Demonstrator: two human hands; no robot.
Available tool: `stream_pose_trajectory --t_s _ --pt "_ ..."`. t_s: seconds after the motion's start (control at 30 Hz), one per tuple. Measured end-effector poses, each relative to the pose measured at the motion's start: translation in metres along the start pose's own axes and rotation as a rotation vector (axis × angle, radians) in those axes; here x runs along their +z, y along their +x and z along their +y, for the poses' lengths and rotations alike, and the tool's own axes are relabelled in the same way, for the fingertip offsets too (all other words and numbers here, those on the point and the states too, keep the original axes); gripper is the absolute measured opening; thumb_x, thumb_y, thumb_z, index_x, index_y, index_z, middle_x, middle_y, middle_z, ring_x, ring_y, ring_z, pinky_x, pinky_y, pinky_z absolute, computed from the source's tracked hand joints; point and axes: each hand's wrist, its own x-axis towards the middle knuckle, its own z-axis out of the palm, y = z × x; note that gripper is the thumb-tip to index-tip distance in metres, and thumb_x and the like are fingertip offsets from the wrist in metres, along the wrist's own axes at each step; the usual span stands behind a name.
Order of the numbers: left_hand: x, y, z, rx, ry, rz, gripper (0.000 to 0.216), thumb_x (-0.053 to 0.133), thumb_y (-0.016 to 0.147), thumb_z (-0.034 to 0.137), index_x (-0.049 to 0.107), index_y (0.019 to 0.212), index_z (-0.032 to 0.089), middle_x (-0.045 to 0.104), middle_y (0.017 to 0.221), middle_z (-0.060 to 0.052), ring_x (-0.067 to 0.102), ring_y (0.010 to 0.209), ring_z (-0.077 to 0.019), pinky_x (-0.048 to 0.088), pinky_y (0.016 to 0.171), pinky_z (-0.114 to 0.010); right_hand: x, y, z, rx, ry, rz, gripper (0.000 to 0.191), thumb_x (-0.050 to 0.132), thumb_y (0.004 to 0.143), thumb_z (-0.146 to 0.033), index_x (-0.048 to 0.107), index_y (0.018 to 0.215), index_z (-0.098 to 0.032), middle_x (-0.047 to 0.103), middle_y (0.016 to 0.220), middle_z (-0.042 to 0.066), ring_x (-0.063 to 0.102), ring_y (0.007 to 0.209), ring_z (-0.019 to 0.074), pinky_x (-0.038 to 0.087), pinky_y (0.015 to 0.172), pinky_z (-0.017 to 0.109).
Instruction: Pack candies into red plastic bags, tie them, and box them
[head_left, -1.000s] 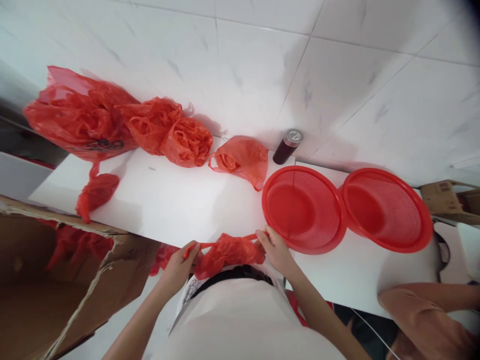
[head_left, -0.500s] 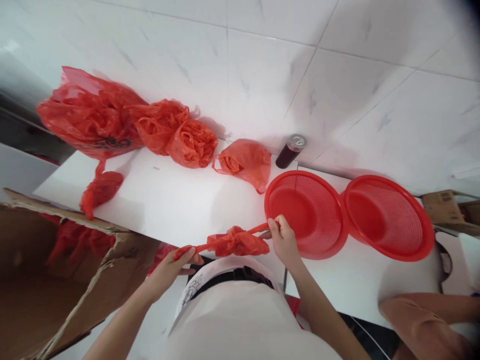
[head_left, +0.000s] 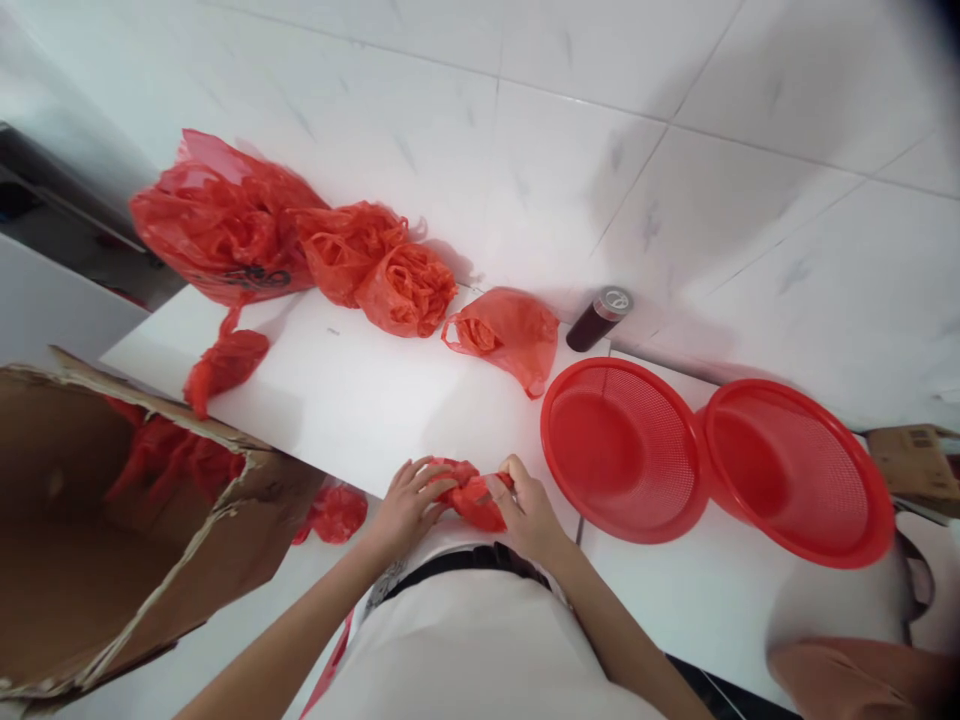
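Note:
At the near edge of the white table (head_left: 375,400) both my hands press on a small bunched red plastic bag (head_left: 469,492). My left hand (head_left: 409,505) lies on its left side with the fingers curled over it. From the right, my right hand (head_left: 529,505) pinches the same bundle. The bag is squeezed into a tight wad between them, partly hidden by my fingers.
Several stuffed red bags (head_left: 300,245) lie along the tiled wall, one (head_left: 506,332) near a dark bottle (head_left: 598,320). Two red mesh baskets (head_left: 622,450) (head_left: 799,470) sit at right. An open cardboard box (head_left: 112,520) stands at left. Another person's sleeve (head_left: 855,675) shows bottom right.
My hands, which had the bag's handles stretched apart, have come together and bunched the bag into a small wad. The view has shifted slightly.

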Motion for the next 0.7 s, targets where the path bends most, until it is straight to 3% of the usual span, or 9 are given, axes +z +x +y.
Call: stream_pose_trajectory --t_s 0.1,0.2,0.3,0.4,0.57,0.63,0.7 --pt "0.001 0.004 -0.006 -0.095 -0.092 -0.021 0.024 0.051 0.089 0.029 0.067 0.108 0.027 0.07 0.109 -0.004 0.06 0.109 -0.0241 0.045 0.097 -0.04 -0.005 0.001 0.003 0.107 0.175 0.099 0.026 0.045 0.095 -0.048 0.042 0.087 -0.024 0.067 0.077 0.001 0.066 0.073 0.0187 0.048 0.068 0.03" --pt "-0.019 0.006 -0.02 -0.234 -0.099 0.057 0.025 0.045 0.091 0.034 0.064 0.103 0.022 0.071 0.099 -0.005 0.066 0.089 -0.0205 0.052 0.08 -0.032 -0.015 0.0 0.011 0.223 0.308 0.222 0.033 0.048 0.092 -0.054 0.044 0.104 -0.023 0.072 0.088 0.006 0.069 0.075 0.0205 0.053 0.075 0.036" --pt "-0.059 0.01 -0.046 -0.384 -0.072 0.152 0.031 0.042 0.09 0.039 0.064 0.101 0.02 0.072 0.096 -0.004 0.066 0.086 -0.0203 0.051 0.08 -0.03 -0.025 -0.003 0.023 0.283 0.276 0.26 0.041 0.051 0.09 -0.057 0.043 0.111 -0.023 0.072 0.095 0.009 0.07 0.075 0.0208 0.054 0.078 0.039" --pt "-0.112 0.019 -0.084 -0.523 0.009 0.205 0.035 0.05 0.084 0.045 0.066 0.103 0.021 0.073 0.09 -0.003 0.066 0.08 -0.0215 0.05 0.076 -0.031 -0.031 -0.009 0.032 0.303 0.232 0.247 0.042 0.051 0.089 -0.058 0.044 0.11 -0.022 0.071 0.097 0.01 0.069 0.076 0.0211 0.054 0.077 0.039" --pt "-0.197 0.026 -0.14 -0.716 0.222 0.409 0.039 0.058 0.081 0.035 0.066 0.11 0.011 0.07 0.093 -0.009 0.062 0.087 -0.0261 0.046 0.086 -0.039 -0.028 -0.012 0.037 0.31 0.195 0.19 0.041 0.05 0.089 -0.058 0.046 0.108 -0.021 0.07 0.099 0.01 0.068 0.078 0.0212 0.053 0.078 0.039" --pt "-0.218 0.026 -0.149 -0.75 0.291 0.506 0.045 0.054 0.083 0.029 0.059 0.123 0.008 0.066 0.108 -0.013 0.059 0.099 -0.0291 0.041 0.094 -0.048 -0.025 -0.011 0.037 0.305 0.195 0.178 0.04 0.05 0.089 -0.057 0.047 0.107 -0.021 0.07 0.098 0.01 0.068 0.079 0.0211 0.053 0.078 0.039" --pt "-0.223 0.029 -0.149 -0.734 0.334 0.579 0.047 0.05 0.086 0.025 0.054 0.131 0.009 0.06 0.123 -0.015 0.051 0.113 -0.0324 0.034 0.101 -0.054 -0.022 -0.011 0.038 0.297 0.197 0.168 0.039 0.05 0.09 -0.056 0.047 0.107 -0.021 0.07 0.097 0.009 0.068 0.079 0.0207 0.053 0.078 0.038"
